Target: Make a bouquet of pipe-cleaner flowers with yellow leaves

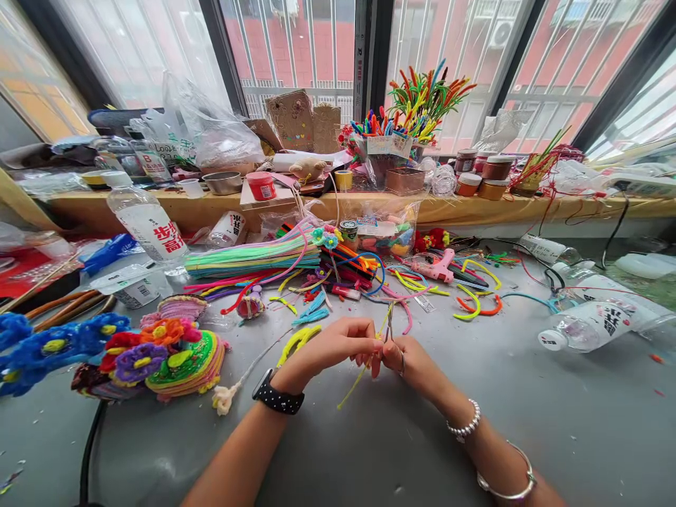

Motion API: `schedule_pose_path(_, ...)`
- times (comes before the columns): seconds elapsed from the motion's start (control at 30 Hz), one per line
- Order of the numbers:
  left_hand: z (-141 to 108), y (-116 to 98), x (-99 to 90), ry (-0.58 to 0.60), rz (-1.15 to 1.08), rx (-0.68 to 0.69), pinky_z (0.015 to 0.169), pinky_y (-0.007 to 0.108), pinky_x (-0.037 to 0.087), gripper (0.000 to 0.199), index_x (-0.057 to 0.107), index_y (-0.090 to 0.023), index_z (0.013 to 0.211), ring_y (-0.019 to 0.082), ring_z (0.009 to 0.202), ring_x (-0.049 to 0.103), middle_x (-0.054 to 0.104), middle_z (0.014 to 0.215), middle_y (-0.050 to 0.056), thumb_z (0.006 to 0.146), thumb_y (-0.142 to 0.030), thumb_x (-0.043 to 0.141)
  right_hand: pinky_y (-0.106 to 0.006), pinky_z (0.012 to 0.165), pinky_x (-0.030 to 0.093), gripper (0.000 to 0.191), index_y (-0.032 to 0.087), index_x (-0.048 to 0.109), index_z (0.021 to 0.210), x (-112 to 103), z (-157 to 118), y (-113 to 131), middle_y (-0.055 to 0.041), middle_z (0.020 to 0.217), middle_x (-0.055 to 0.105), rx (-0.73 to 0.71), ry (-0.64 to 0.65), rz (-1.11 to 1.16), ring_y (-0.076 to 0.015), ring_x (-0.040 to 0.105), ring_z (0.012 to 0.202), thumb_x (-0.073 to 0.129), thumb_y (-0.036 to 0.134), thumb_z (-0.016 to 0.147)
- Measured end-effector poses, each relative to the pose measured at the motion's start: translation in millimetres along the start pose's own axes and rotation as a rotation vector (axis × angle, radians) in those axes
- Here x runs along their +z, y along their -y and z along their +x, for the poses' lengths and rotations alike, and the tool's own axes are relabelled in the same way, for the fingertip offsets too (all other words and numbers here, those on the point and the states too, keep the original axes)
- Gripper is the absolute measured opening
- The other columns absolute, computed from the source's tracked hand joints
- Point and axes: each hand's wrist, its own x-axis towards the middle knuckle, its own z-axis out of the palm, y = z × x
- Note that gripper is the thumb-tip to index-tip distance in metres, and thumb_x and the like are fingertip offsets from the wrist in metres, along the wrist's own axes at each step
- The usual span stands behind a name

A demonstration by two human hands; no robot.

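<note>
My left hand (346, 341), with a dark dotted watch band on its wrist, pinches a thin yellow pipe cleaner (351, 392). One end of it slants down toward the table, and another part rises above the fingers. Close against it, my right hand (409, 360) is closed on small metal scissors (389, 327), whose narrow blades point up beside the yellow stem. The fingers hide most of the handles. Just left of my left wrist lie a bent yellow pipe cleaner bundle (296, 343) and a pale flower on a stem (226, 399).
Fuzzy flower pieces (142, 359) sit at the left. Behind my hands lie a bundle of pipe cleaners (253, 257) and a pink glue gun (436, 266). Plastic bottles (591, 325) lie at the right; another bottle (145, 218) stands at the left. A crowded wooden ledge (306, 204) runs behind.
</note>
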Motion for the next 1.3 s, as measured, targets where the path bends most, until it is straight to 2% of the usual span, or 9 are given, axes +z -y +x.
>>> schedule_pose_path(0.13, 0.2, 2.0, -0.1, -0.031, 0.032, -0.019, 0.048, 0.018, 0.028, 0.026, 0.043, -0.015, 0.06, 0.006, 0.05, 0.042, 0.049, 0.052, -0.005, 0.073, -0.035, 0.054, -0.022, 0.045, 0.026, 0.081, 0.012, 0.062, 0.049, -0.4, -0.1, 0.9, 0.0033, 0.041, 0.028, 0.028, -0.004, -0.021, -0.0073, 0.026, 0.043, 0.015, 0.076, 0.068)
schedule_pose_path(0.2, 0.3, 3.1, 0.1, -0.009, 0.034, -0.027, 0.048, 0.018, 0.029, 0.027, 0.044, -0.015, 0.062, 0.006, 0.051, 0.044, 0.051, 0.053, -0.005, 0.072, -0.036, 0.055, -0.022, 0.046, 0.028, 0.08, 0.012, 0.061, 0.049, -0.2, -0.1, 1.3, 0.0024, 0.041, 0.034, 0.019, 0.0, -0.015, -0.0073, 0.028, 0.043, 0.016, 0.076, 0.067)
schedule_pose_path(0.33, -0.4, 2.6, 1.7, 0.052, 0.024, -0.041, 0.048, 0.018, 0.032, 0.028, 0.044, -0.014, 0.062, 0.007, 0.052, 0.046, 0.054, 0.054, -0.003, 0.072, -0.038, 0.056, -0.022, 0.051, 0.034, 0.075, 0.012, 0.059, 0.047, -0.3, 0.3, 1.1, -0.0025, 0.052, 0.053, -0.045, -0.001, 0.04, -0.0099, 0.042, 0.049, 0.022, 0.075, 0.067)
schedule_pose_path(0.47, -0.8, 1.3, 2.0, 0.028, 0.022, -0.033, 0.048, 0.018, 0.033, 0.031, 0.044, -0.014, 0.061, 0.006, 0.053, 0.046, 0.052, 0.055, -0.003, 0.071, -0.041, 0.056, -0.022, 0.052, 0.036, 0.069, 0.013, 0.056, 0.044, -1.7, 0.4, -0.9, -0.0027, 0.05, 0.054, -0.016, -0.07, 0.05, -0.0112, 0.047, 0.05, 0.029, 0.073, 0.067)
schedule_pose_path(0.6, -0.5, 0.4, 0.1, 0.036, 0.018, -0.021, 0.049, 0.018, 0.033, 0.029, 0.046, -0.014, 0.063, 0.006, 0.052, 0.046, 0.051, 0.056, -0.004, 0.072, -0.04, 0.056, -0.023, 0.059, 0.04, 0.064, 0.015, 0.052, 0.041, -2.4, 0.2, -1.8, -0.0036, 0.055, 0.056, -0.012, -0.068, 0.095, -0.0126, 0.05, 0.055, 0.034, 0.07, 0.069)
schedule_pose_path(0.73, -0.5, -0.1, -2.2, 0.044, 0.011, 0.002, 0.05, 0.018, 0.033, 0.026, 0.048, -0.013, 0.066, 0.006, 0.053, 0.045, 0.052, 0.057, -0.003, 0.075, -0.038, 0.052, -0.023, 0.056, 0.038, 0.069, 0.014, 0.053, 0.046, -2.1, -0.5, -0.3, -0.0027, 0.057, 0.052, -0.059, -0.02, 0.146, -0.0106, 0.045, 0.052, 0.025, 0.072, 0.07)
schedule_pose_path(0.9, 0.1, 1.0, -3.2, 0.038, 0.014, -0.004, 0.05, 0.019, 0.032, 0.025, 0.048, -0.014, 0.068, 0.007, 0.055, 0.048, 0.057, 0.061, 0.0, 0.079, -0.035, 0.047, -0.022, 0.049, 0.031, 0.072, 0.015, 0.054, 0.061, -1.2, -1.7, 2.5, 0.0008, 0.055, 0.046, -0.086, 0.026, 0.099, -0.0088, 0.035, 0.049, 0.014, 0.074, 0.07)
schedule_pose_path(1.17, -0.6, -1.5, -0.4, 0.089, 0.014, 0.014, 0.052, 0.02, 0.036, 0.025, 0.05, -0.013, 0.07, 0.007, 0.053, 0.047, 0.057, 0.061, 0.001, 0.081, -0.034, 0.044, -0.023, 0.055, 0.033, 0.07, 0.014, 0.055, 0.062, 0.6, -1.1, 3.7, -0.0037, 0.07, 0.057, -0.113, 0.083, 0.132, -0.0114, 0.044, 0.059, 0.016, 0.071, 0.073)
schedule_pose_path(1.3, -0.5, -3.6, 0.3, 0.053, 0.032, 0.014, 0.051, 0.019, 0.036, 0.025, 0.049, -0.013, 0.068, 0.007, 0.052, 0.046, 0.058, 0.059, 0.001, 0.08, -0.035, 0.046, -0.023, 0.053, 0.032, 0.071, 0.013, 0.054, 0.056, -0.8, -1.8, 2.9, -0.0041, 0.065, 0.056, -0.072, 0.032, 0.121, -0.0118, 0.043, 0.058, 0.019, 0.073, 0.07)
